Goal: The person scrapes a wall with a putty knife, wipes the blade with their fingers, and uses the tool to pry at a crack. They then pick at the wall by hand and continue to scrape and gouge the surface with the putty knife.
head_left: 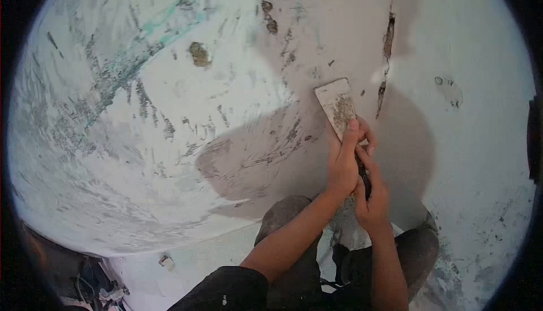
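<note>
Both of my hands are on a putty knife, whose wide blade is crusted with grey-brown residue and points up toward the wall. My left hand grips it where blade meets handle, thumb lying along the blade face. Lower down, my right hand wraps the dark handle, partly hidden behind the fingers. The blade's edge overlaps a shadowed stretch of wall, just left of a long vertical crack.
A chipped hole and dark scrape marks spread over the wall's left side. My bent knees are close below the hands. Dark items with cables lie at lower left, near a small chunk on the floor.
</note>
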`<action>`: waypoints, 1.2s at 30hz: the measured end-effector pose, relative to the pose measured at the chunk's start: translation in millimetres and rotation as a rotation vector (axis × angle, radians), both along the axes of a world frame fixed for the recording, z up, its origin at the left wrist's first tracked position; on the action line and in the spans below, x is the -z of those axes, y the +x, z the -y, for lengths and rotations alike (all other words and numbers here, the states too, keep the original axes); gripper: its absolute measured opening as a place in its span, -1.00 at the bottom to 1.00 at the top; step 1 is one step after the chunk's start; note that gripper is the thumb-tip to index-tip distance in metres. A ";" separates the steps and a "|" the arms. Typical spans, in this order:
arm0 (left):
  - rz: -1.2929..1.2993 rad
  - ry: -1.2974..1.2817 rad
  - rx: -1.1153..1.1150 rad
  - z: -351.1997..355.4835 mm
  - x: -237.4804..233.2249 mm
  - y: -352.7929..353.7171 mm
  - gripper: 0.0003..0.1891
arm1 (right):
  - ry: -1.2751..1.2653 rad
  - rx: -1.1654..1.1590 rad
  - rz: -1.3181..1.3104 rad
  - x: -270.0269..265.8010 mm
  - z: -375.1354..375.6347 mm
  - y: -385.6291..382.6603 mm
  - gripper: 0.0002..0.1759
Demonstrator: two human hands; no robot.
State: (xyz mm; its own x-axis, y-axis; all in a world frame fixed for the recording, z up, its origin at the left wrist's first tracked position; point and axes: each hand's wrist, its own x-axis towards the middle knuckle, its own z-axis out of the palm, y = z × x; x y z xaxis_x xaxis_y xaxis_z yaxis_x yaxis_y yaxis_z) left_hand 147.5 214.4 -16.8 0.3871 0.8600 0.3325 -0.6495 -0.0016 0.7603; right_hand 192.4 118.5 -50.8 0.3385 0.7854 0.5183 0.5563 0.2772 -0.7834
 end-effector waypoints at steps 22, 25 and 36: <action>0.114 -0.175 -0.030 13.3 -21.5 23.7 -0.75 | 0.086 0.044 0.013 -17.7 4.8 12.2 -0.47; 0.127 -0.170 0.035 2.4 -4.7 18.4 -0.77 | 0.046 0.043 0.006 -19.3 7.5 8.9 -0.46; 0.141 -0.164 0.049 0.8 2.7 9.4 -0.83 | 0.083 0.033 0.021 -4.8 -1.1 5.0 -0.46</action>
